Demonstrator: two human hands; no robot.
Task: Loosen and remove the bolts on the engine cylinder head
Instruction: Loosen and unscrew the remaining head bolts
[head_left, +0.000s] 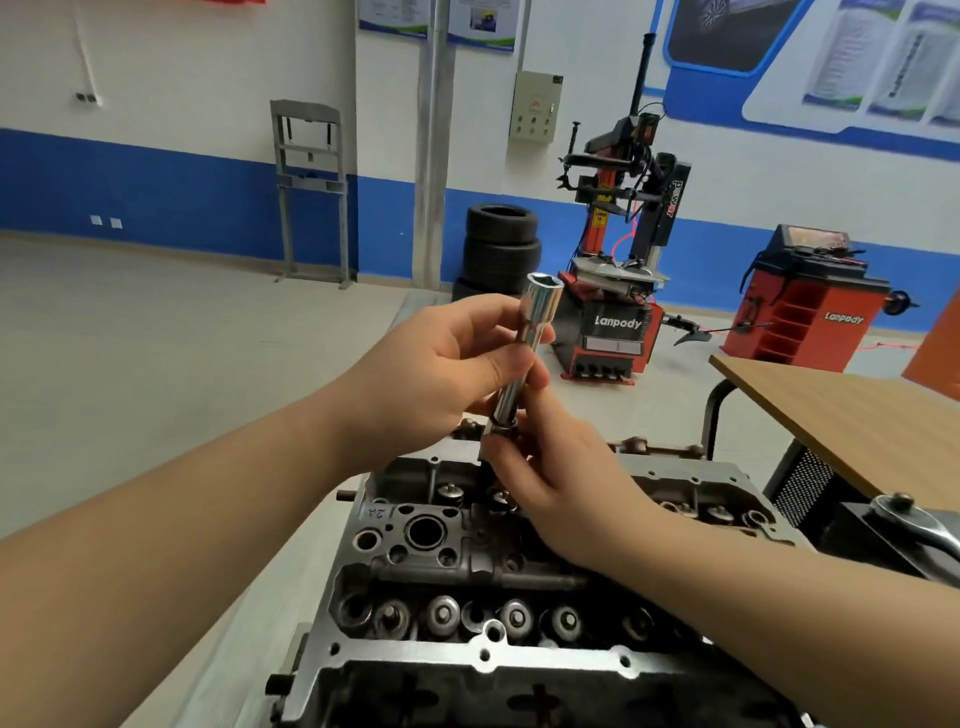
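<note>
The grey engine cylinder head (467, 654) fills the lower middle, with a row of valve springs along its near side. Above it I hold a long chrome deep socket (535, 322), tilted, with its hex mouth pointing up. My left hand (441, 364) pinches the socket's upper barrel between thumb and fingers. My right hand (550, 488) grips its lower end, where a darker piece pokes down towards the head. My fingers hide what that piece is.
A chrome ratchet (914, 525) lies on a dark stand at the right. A wooden table (852, 415) stands behind it. Farther off on the floor are a red tyre changer (613, 291), stacked tyres (501, 244) and a red wheel balancer (800, 312).
</note>
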